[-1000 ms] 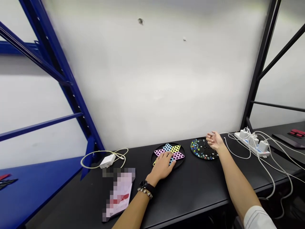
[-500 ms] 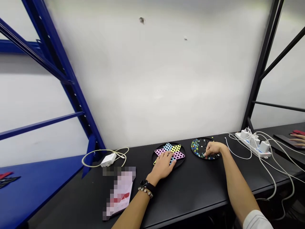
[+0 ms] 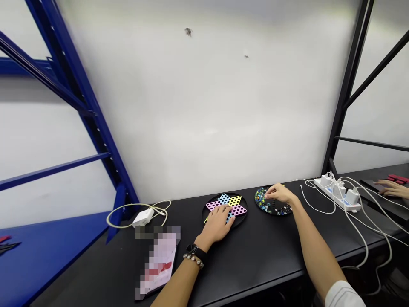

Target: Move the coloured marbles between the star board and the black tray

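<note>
A star-shaped Chinese checkers board (image 3: 237,209) with pink, yellow and blue points full of holes sits in a black round tray (image 3: 244,218). My left hand (image 3: 217,224) lies over its near side, fingers spread and palm down; part of the star is hidden beneath. To the right, glass marbles (image 3: 262,204) in blue, green and yellow line a second round black tray (image 3: 277,205), thickest along its left side. Over that tray's far part is my right hand (image 3: 280,193), thumb and fingers pinched together. Whatever is between the fingertips is too small to make out.
A phone-like slab (image 3: 161,260), partly blurred, lies at the left near a white charger (image 3: 143,217) with a looped cable. White plugs and cables crowd a power strip (image 3: 343,198) at right. Another person's hand (image 3: 394,188) rests farther right.
My right hand has moved up and left from the near part of the marble tray, uncovering the marbles there. My left hand stays on the board. The view has shifted slightly.
</note>
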`<state>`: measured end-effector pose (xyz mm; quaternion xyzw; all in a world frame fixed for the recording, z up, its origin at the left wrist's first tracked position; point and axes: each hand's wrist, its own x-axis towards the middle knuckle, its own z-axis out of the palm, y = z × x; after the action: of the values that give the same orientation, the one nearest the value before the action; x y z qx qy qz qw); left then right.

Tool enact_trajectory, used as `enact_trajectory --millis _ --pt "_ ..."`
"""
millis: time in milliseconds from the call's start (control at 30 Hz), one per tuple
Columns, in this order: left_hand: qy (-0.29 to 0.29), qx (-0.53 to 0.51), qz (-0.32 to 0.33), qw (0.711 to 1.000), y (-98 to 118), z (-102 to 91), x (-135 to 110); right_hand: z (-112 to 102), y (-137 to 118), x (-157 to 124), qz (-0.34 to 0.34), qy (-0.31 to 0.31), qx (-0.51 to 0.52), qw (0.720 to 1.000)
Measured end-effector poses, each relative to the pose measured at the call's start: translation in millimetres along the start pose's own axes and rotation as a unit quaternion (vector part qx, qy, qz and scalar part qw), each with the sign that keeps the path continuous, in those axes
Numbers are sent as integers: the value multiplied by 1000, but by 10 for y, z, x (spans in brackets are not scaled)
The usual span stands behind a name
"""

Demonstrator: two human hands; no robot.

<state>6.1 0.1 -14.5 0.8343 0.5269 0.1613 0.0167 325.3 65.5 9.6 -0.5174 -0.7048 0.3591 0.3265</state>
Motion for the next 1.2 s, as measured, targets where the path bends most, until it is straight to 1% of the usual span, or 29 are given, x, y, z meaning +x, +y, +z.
enact_trajectory --millis 67,167,267,333,433,533,600,667,800,1000,1100,1200 --pt "2 0 2 1000 -1 3 1 126 12 70 -5 29 61 998" --pt "3 3 1 1000 -2 6 -3 332 85 189 15 27 134 990" --pt "4 7 -4 1000 4 2 -8 495 142 285 22 49 156 986" --pt "2 6 -4 1000 12 -5 -9 595 115 325 -4 73 109 991" --pt "0 6 0 1000 26 -18 -10 780 -19 345 -49 91 -27 994" --pt "3 6 2 1000 30 -20 -10 976 -174 325 -61 78 -152 983" --pt "4 6 2 1000 26 -11 -9 1067 -243 301 -62 61 -205 975" --pt "5 7 2 1000 17 4 -7 1114 -275 279 -63 53 -230 970" --pt "13 5 6 1000 0 29 -2 1135 -259 263 -58 59 -245 966" --pt "2 12 7 1000 -13 29 -5 1200 -179 321 -59 56 -228 970" --pt "10 12 9 1000 -20 34 -6 1216 -152 347 -50 55 -220 973" --pt "14 8 12 1000 -23 39 -3 1199 -151 350 -57 48 -217 973"
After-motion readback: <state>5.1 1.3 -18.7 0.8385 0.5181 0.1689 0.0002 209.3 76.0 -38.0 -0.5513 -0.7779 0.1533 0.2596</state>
